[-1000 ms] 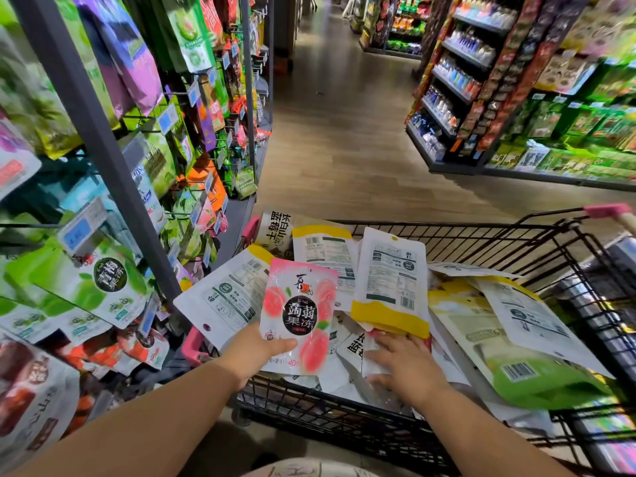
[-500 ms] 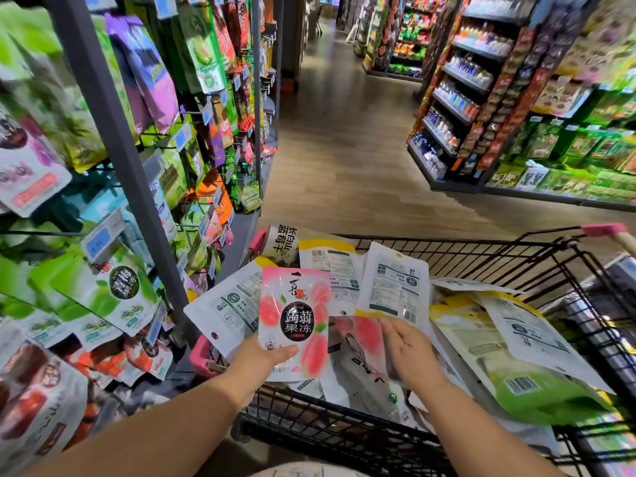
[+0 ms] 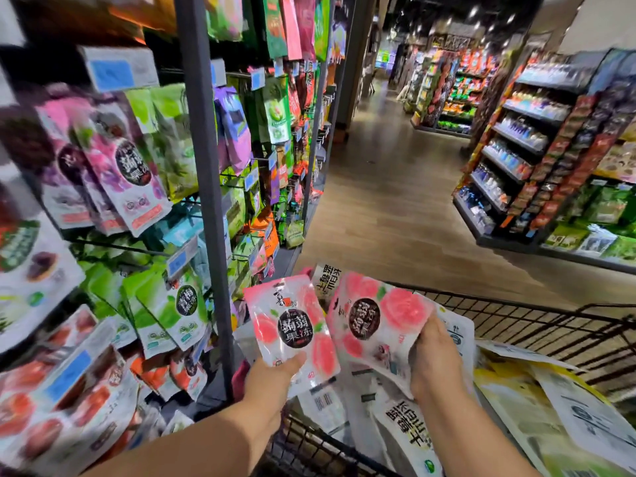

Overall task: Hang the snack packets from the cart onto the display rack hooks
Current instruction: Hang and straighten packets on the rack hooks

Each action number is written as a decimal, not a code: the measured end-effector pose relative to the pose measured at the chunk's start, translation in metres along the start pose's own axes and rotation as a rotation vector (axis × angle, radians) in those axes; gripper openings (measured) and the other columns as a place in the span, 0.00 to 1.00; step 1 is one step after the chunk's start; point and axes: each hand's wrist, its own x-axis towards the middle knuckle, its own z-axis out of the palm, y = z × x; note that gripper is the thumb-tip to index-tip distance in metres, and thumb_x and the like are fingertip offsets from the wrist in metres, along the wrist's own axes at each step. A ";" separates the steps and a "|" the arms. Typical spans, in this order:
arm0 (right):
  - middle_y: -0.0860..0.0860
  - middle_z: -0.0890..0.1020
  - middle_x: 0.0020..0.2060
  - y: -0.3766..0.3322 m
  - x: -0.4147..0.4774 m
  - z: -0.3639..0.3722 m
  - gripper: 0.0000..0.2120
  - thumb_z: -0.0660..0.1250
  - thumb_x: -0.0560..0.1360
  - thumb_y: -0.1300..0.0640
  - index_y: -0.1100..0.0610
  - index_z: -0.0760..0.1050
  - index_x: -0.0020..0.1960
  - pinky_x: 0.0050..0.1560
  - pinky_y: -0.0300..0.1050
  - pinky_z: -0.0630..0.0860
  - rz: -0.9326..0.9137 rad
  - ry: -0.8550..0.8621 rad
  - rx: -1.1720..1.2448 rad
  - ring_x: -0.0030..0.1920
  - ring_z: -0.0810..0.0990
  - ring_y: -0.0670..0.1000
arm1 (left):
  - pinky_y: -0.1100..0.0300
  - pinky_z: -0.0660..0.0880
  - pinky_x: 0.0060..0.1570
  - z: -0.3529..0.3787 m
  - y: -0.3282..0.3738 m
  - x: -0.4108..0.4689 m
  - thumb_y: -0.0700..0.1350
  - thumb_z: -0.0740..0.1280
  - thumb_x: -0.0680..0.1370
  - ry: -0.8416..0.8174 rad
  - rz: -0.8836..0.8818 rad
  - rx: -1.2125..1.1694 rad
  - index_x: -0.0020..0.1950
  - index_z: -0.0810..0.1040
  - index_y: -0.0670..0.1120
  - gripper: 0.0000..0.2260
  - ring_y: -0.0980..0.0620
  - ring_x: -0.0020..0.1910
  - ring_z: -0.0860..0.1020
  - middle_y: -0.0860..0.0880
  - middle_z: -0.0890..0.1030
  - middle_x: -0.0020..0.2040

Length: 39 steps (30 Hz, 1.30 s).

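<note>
Snack packets [image 3: 292, 325], glossy flat pink pouches, in left hand [image 3: 272, 376] and right hand [image 3: 435, 359]

1. Floor [image 3: 389, 208]: brown wood-look planks, glossy, running down the aisle.
2. Shelf unit [image 3: 481, 235] on the right: dark frame, rows of bottles [image 3: 516, 132], strips of red packs [image 3: 564, 149] hanging on its end.
3. Far shelves [image 3: 451, 94]: brightly lit, full of colourful goods, blurred.
4. Ceiling [image 3: 430, 8]: dark, small spot lights [image 3: 474, 11].
5. Pale wall [image 3: 599, 22] at top right.
6. Brown pillar [image 3: 361, 63] mid-aisle.
</note>
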 end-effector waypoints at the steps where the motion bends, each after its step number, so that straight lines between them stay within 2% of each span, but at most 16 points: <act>1: 0.47 0.84 0.45 -0.006 -0.001 0.007 0.11 0.58 0.82 0.54 0.52 0.79 0.55 0.41 0.35 0.75 0.018 0.004 0.048 0.45 0.81 0.43 | 0.59 0.71 0.51 0.000 0.002 0.001 0.46 0.75 0.73 0.040 -0.012 -0.003 0.66 0.72 0.40 0.25 0.44 0.57 0.76 0.48 0.78 0.56; 3: 0.48 0.82 0.45 -0.011 0.000 0.018 0.11 0.59 0.82 0.53 0.55 0.78 0.57 0.36 0.34 0.75 0.015 0.030 0.124 0.44 0.80 0.43 | 0.69 0.73 0.31 -0.002 0.008 0.000 0.44 0.74 0.74 0.106 -0.022 -0.020 0.57 0.71 0.43 0.18 0.49 0.39 0.77 0.47 0.77 0.45; 4: 0.49 0.83 0.47 -0.012 0.000 0.022 0.12 0.59 0.82 0.52 0.56 0.78 0.58 0.40 0.37 0.76 0.019 0.036 0.143 0.47 0.81 0.46 | 0.71 0.72 0.26 -0.002 0.010 0.002 0.45 0.75 0.73 0.129 -0.036 -0.029 0.56 0.71 0.43 0.18 0.52 0.35 0.76 0.47 0.76 0.43; 5: 0.52 0.84 0.50 -0.013 0.001 0.028 0.14 0.59 0.82 0.52 0.57 0.78 0.59 0.45 0.40 0.77 0.028 0.037 0.175 0.52 0.82 0.51 | 0.68 0.76 0.33 -0.003 0.009 0.005 0.48 0.77 0.71 0.140 -0.017 -0.027 0.60 0.71 0.42 0.23 0.52 0.39 0.80 0.46 0.78 0.47; 6: 0.54 0.84 0.53 -0.013 0.001 0.032 0.14 0.60 0.81 0.52 0.58 0.78 0.60 0.50 0.45 0.77 0.029 0.024 0.206 0.56 0.82 0.55 | 0.61 0.78 0.49 -0.004 0.011 0.006 0.51 0.78 0.68 0.146 0.004 -0.018 0.67 0.70 0.41 0.32 0.50 0.52 0.80 0.45 0.79 0.58; 8: 0.56 0.84 0.54 -0.013 0.002 0.038 0.15 0.62 0.80 0.52 0.58 0.78 0.61 0.56 0.51 0.78 0.031 0.001 0.255 0.57 0.82 0.57 | 0.50 0.67 0.66 -0.004 0.016 0.005 0.50 0.78 0.69 0.187 0.009 -0.046 0.74 0.64 0.41 0.40 0.44 0.68 0.71 0.45 0.72 0.70; 12: 0.58 0.83 0.56 -0.011 0.006 0.045 0.17 0.64 0.78 0.48 0.57 0.78 0.62 0.66 0.64 0.71 0.081 -0.004 0.327 0.59 0.81 0.58 | 0.51 0.67 0.63 -0.006 0.023 0.001 0.43 0.75 0.73 0.218 0.014 -0.063 0.71 0.68 0.39 0.29 0.41 0.67 0.71 0.42 0.74 0.67; 17: 0.57 0.85 0.52 -0.022 0.002 0.048 0.12 0.65 0.78 0.51 0.55 0.80 0.57 0.62 0.62 0.75 0.088 -0.058 0.267 0.55 0.83 0.59 | 0.44 0.70 0.65 -0.002 0.026 -0.004 0.50 0.78 0.69 0.181 -0.026 -0.121 0.70 0.68 0.42 0.35 0.42 0.66 0.71 0.45 0.74 0.67; 20: 0.57 0.85 0.49 -0.020 0.001 0.050 0.09 0.64 0.77 0.51 0.53 0.82 0.47 0.62 0.62 0.74 0.069 -0.032 0.176 0.55 0.82 0.59 | 0.49 0.75 0.55 0.009 0.031 -0.012 0.55 0.76 0.69 0.093 -0.060 -0.165 0.69 0.68 0.41 0.35 0.45 0.61 0.71 0.46 0.75 0.59; 22: 0.56 0.84 0.53 -0.015 0.001 0.051 0.10 0.65 0.77 0.48 0.50 0.82 0.50 0.65 0.66 0.72 0.076 -0.076 0.166 0.58 0.81 0.60 | 0.49 0.76 0.54 0.018 0.040 -0.016 0.58 0.72 0.71 0.006 -0.109 -0.221 0.69 0.69 0.42 0.33 0.46 0.65 0.69 0.46 0.76 0.59; 26: 0.61 0.83 0.54 -0.014 -0.005 0.055 0.15 0.64 0.78 0.46 0.54 0.83 0.53 0.62 0.72 0.71 0.178 -0.192 0.230 0.57 0.81 0.64 | 0.45 0.77 0.55 0.028 0.058 -0.029 0.59 0.71 0.69 -0.070 -0.145 -0.345 0.62 0.74 0.45 0.27 0.45 0.72 0.65 0.45 0.67 0.73; 30: 0.62 0.82 0.56 -0.016 -0.007 0.052 0.26 0.56 0.78 0.40 0.59 0.79 0.60 0.65 0.68 0.70 0.229 -0.271 0.390 0.57 0.81 0.63 | 0.47 0.72 0.56 0.028 0.068 -0.030 0.53 0.73 0.71 -0.058 -0.132 -0.423 0.72 0.67 0.40 0.34 0.44 0.75 0.61 0.43 0.61 0.77; 33: 0.60 0.82 0.58 -0.022 -0.006 0.044 0.34 0.61 0.72 0.33 0.59 0.75 0.64 0.68 0.61 0.67 0.163 -0.314 0.283 0.61 0.79 0.60 | 0.43 0.64 0.69 0.024 0.068 -0.019 0.53 0.75 0.69 0.037 -0.075 -0.379 0.78 0.58 0.41 0.44 0.44 0.75 0.60 0.44 0.60 0.77; 35: 0.62 0.83 0.53 -0.026 -0.004 0.040 0.34 0.69 0.67 0.34 0.57 0.77 0.62 0.56 0.54 0.74 0.107 -0.377 0.058 0.52 0.81 0.59 | 0.41 0.61 0.71 0.022 0.066 -0.015 0.54 0.76 0.68 0.086 -0.003 -0.324 0.79 0.52 0.42 0.48 0.43 0.75 0.60 0.43 0.60 0.77; 37: 0.63 0.83 0.43 -0.025 0.004 0.035 0.27 0.75 0.64 0.43 0.57 0.79 0.56 0.41 0.49 0.74 0.065 -0.383 -0.108 0.40 0.79 0.59 | 0.40 0.62 0.70 0.021 0.069 -0.018 0.54 0.77 0.66 0.112 0.051 -0.292 0.79 0.50 0.44 0.51 0.42 0.74 0.61 0.42 0.61 0.76; 39: 0.61 0.83 0.39 -0.028 0.011 0.030 0.15 0.78 0.67 0.55 0.61 0.78 0.49 0.40 0.51 0.74 0.062 -0.383 -0.204 0.37 0.80 0.58 | 0.40 0.63 0.70 0.019 0.075 -0.020 0.55 0.79 0.63 0.120 0.111 -0.260 0.79 0.52 0.44 0.53 0.42 0.73 0.63 0.43 0.63 0.76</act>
